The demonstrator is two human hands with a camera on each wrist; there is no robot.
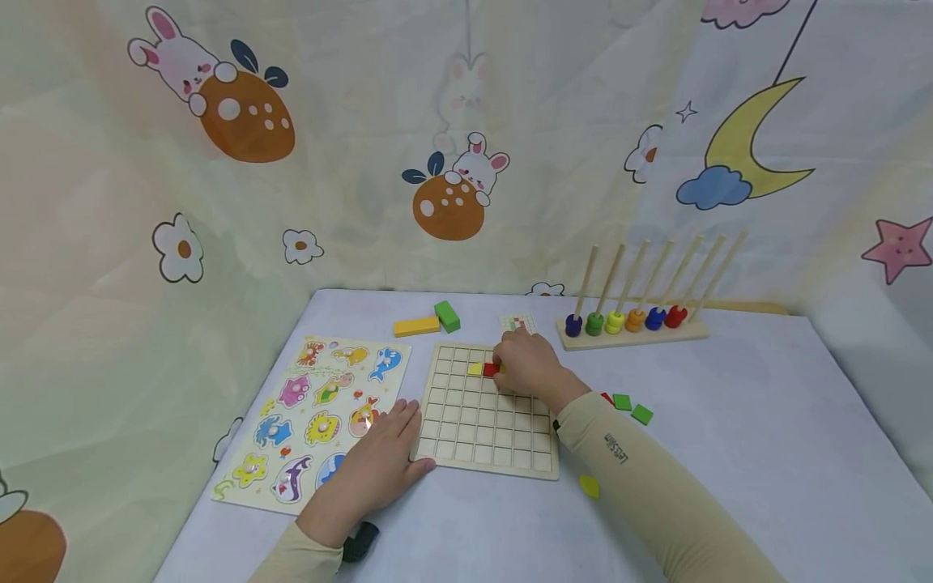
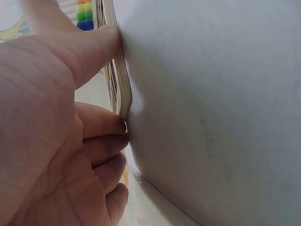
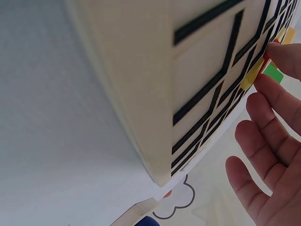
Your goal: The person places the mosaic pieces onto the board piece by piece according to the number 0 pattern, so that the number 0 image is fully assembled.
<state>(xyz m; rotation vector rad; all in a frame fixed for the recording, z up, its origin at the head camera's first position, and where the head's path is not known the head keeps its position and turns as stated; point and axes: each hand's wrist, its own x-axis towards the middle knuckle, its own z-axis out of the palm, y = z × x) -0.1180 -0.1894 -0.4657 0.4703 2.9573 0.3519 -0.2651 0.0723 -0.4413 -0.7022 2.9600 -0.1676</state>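
Note:
A wooden grid board [image 1: 481, 437] lies in the middle of the table. My right hand [image 1: 528, 364] is over its upper part, thumb and index finger pinching a small red square tile [image 1: 491, 370] at the grid. A yellow tile [image 1: 475, 369] sits in the cell to its left, and another yellow tile [image 3: 252, 74] shows by the fingertips in the right wrist view. My left hand [image 1: 386, 453] lies with extended fingers along the board's left side. Its thumb [image 2: 101, 47] touches the board's edge in the left wrist view.
A sea-animal puzzle board [image 1: 342, 405] lies left, partly under the left hand. Behind are an orange block [image 1: 417, 326], a green block [image 1: 448, 316], a small pattern card [image 1: 517, 323] and a peg stand [image 1: 619, 338] with coloured beads. Loose green tiles [image 1: 642, 414] and a yellow piece [image 1: 590, 486] lie right.

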